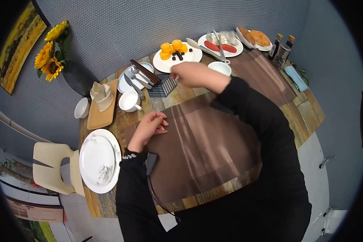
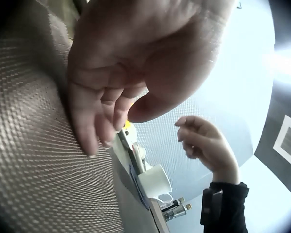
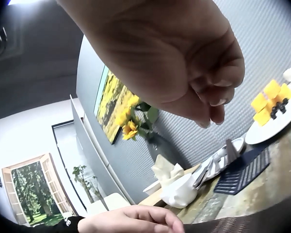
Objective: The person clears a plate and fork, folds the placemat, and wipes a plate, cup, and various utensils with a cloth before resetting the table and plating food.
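Observation:
Above the dark slatted mat (image 1: pixel 163 86), my right hand (image 1: pixel 189 74) is raised with its fingers curled; in the right wrist view this hand (image 3: pixel 184 63) shows no object between fingers and thumb. Close to it are a plate of orange cubes and dark berries (image 1: pixel 162 64) and a small white bowl (image 1: pixel 220 68). My left hand (image 1: pixel 149 128) is at the left edge of the brown placemat (image 1: pixel 205 141), palm turned inward. Its fingers are loosely bent and hold nothing, as the left wrist view of the hand (image 2: pixel 136 58) also shows. A white cup (image 1: pixel 129 101) stands beyond it.
Cutlery and dark chopsticks lie on a plate (image 1: pixel 148 66) at the back. Stacked plates (image 1: pixel 97 159) and a wooden tray (image 1: pixel 93 119) with a napkin are at left. Sausages and tongs occupy another plate (image 1: pixel 236 52); bottles (image 1: pixel 281 54) stand at right. A sunflower vase (image 1: pixel 78 76) is back left.

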`<state>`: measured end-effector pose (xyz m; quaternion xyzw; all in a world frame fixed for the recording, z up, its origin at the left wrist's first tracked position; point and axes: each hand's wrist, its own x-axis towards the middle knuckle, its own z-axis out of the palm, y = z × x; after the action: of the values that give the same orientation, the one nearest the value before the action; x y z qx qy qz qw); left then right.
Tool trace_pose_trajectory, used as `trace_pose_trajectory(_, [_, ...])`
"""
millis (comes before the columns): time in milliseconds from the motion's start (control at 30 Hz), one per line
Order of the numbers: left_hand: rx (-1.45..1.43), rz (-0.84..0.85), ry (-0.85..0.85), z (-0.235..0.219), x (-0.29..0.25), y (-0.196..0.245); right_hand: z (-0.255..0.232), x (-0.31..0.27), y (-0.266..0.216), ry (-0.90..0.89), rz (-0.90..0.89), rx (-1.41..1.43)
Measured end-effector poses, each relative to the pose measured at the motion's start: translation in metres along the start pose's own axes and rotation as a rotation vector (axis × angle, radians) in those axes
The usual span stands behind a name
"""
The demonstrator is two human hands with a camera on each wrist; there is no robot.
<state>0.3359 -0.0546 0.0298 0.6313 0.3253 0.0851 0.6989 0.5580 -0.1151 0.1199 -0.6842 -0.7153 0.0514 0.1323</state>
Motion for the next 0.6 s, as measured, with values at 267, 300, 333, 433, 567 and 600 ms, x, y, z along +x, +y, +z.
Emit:
trace_pose_trajectory(267, [0.242,0.090,-0.140,0.054,0.040,0.043,-0.012,-0.088,0.114,0.350,0.184,0.212])
trace_pose_trajectory(300, [0.178,0.110,-0.113,0.066,0.049,0.045,-0.012,-0.094,0.117,0.310,0.266,0.224])
trace_pose_trajectory(333, [0.116,0.129,-0.084,0.078,0.058,0.047,-0.010,-0.099,0.119,0.270,0.346,0.236])
trace_pose_trajectory(433, [0.019,0.190,0.034,0.113,0.082,0.051,0.007,-0.109,0.124,0.297,0.346,0.304])
trace_pose_trajectory(567, [-0.058,0.238,0.136,0.142,0.112,0.051,0.030,-0.108,0.139,0.450,0.317,0.384])
trace_pose_trajectory(600, [-0.075,0.251,0.166,0.149,0.117,0.049,0.036,-0.109,0.147,0.435,0.284,0.396])
